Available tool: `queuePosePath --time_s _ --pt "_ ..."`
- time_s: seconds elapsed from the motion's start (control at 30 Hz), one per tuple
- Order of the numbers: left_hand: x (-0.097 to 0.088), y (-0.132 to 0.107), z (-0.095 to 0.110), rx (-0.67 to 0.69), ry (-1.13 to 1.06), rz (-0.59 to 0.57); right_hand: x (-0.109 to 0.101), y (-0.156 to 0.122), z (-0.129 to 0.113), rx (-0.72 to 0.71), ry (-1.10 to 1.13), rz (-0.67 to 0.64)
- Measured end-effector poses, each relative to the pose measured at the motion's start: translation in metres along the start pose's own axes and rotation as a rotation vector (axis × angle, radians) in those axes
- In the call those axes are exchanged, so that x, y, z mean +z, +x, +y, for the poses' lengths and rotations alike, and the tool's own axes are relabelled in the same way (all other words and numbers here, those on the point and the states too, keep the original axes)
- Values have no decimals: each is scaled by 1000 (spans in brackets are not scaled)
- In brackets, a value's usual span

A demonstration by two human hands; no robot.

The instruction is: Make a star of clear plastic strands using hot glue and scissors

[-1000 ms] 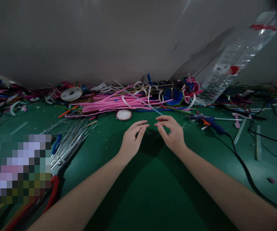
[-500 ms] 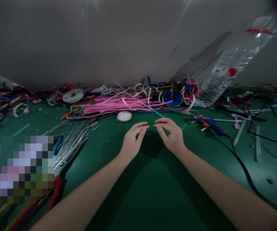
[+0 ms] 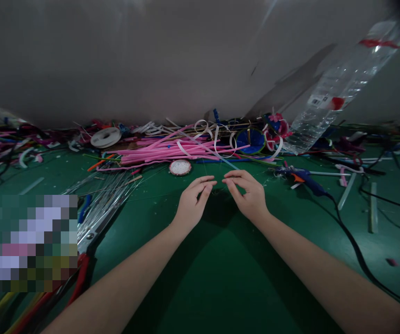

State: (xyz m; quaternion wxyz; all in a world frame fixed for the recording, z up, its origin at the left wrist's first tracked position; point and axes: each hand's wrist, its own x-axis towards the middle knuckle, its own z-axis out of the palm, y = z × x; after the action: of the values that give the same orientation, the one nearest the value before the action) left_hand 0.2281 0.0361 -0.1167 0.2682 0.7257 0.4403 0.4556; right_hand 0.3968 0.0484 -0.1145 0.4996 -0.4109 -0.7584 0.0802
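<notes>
Pale blue strip lies on the green table just beyond the right hand, its near end almost at the index fingertip. Both hands have their fingertips pinched together, the left hand nearly meeting the right; whether anything fine is clamped there I cannot tell. A white round lid sits just beyond the left hand, and a blue glue gun lies outward of the right.

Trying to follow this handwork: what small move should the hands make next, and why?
Probably ease the hands slightly apart with both pinches closed. The left hand and right hand each press fingertips to thumb, almost meeting, just above the green mat. Anything held between them is too thin to see.
</notes>
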Motion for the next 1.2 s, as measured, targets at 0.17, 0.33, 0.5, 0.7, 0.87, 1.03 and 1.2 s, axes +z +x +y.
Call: queuePosePath --time_s 0.17,0.33,0.5,0.7,0.87,1.03,1.2 --pt "0 1 -1 10 5 0 0 0 0 4 0 -7" --pt "0 1 -2 18 9 3 0 0 0 9 8 -17" --pt "0 0 -2 18 4 10 1 0 0 13 34 -31" --pt "1 0 -2 24 -2 15 1 -1 0 10 46 -55" --pt "1 0 -3 21 4 18 0 -1 1 37 2 -117" --pt "2 0 -4 24 -4 20 3 -3 4 71 18 -208" --pt "2 0 -5 30 -7 26 5 -4 7 83 45 -267"
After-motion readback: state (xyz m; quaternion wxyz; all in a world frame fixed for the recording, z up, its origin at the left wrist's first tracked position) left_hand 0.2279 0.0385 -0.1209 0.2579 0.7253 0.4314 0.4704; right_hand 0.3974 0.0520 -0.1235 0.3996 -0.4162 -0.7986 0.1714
